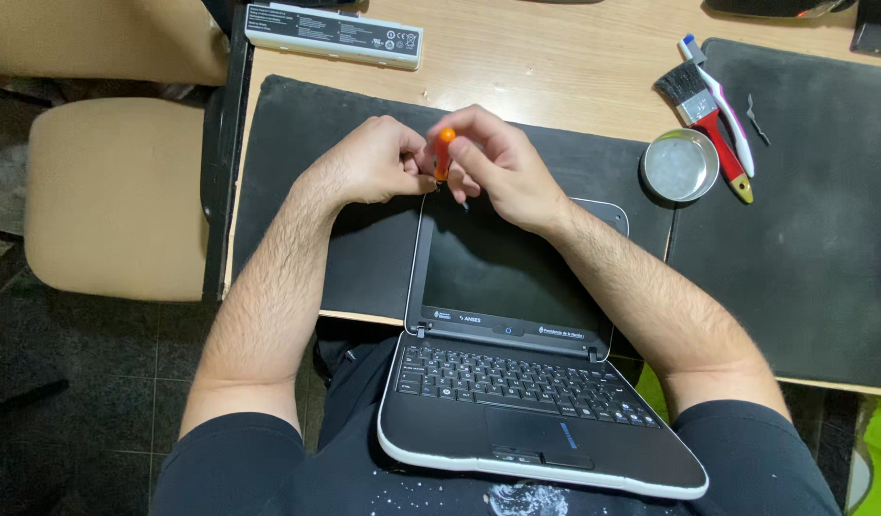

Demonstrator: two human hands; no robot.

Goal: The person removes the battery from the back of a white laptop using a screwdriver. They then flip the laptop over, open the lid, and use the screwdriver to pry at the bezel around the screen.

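Small laptop (517, 382): open, lid flat on the bench's near edge, keyboard on the lap. Right hand (503, 162) clamps an orange screwdriver (444, 153) at the lid's top-left corner; left hand (374, 158) pinches beside the tip. Bezel still fitted; disassembly looks barely begun.

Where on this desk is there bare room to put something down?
Bare mat left of the left hand, and the right-hand mat below the paintbrush. Crowded: the laptop lid under both hands, and around the metal dish.

Short black sleeves, bare hairy forearms, black shirt with white speckled print
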